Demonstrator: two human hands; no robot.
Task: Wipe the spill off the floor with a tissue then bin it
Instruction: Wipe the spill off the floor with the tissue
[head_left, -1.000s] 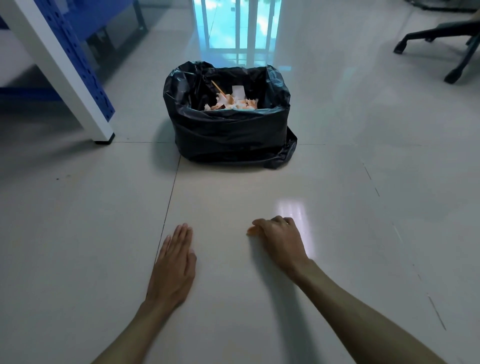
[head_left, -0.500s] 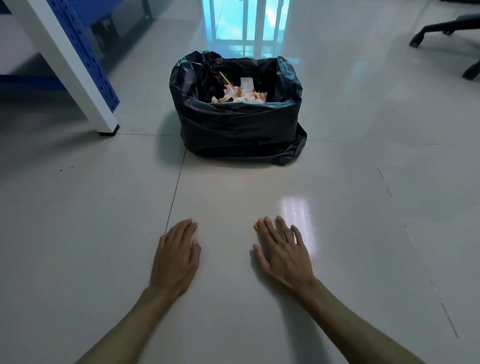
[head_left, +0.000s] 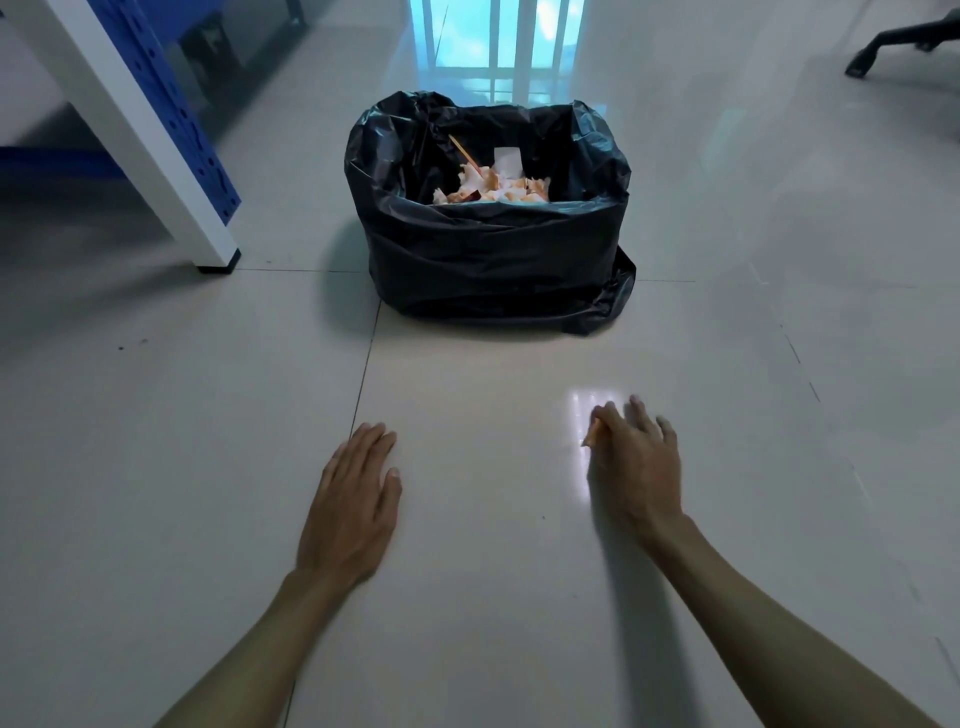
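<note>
On the tiled floor (head_left: 208, 467), we found the lined bin (head_left: 493, 260) far centre, our left hand (head_left: 353, 499) flat with fingers together, our right hand (head_left: 636, 462) pressing a stained tissue (head_left: 592, 435) down, fingers spread. Wiping seemed underway; binning required gathering it.

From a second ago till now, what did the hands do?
The right hand slid to the right across the floor, pressing an orange-stained tissue that peeks out by its thumb. Its fingers went from curled to spread. The left hand stayed flat on the tile, and the bin did not move.
</note>
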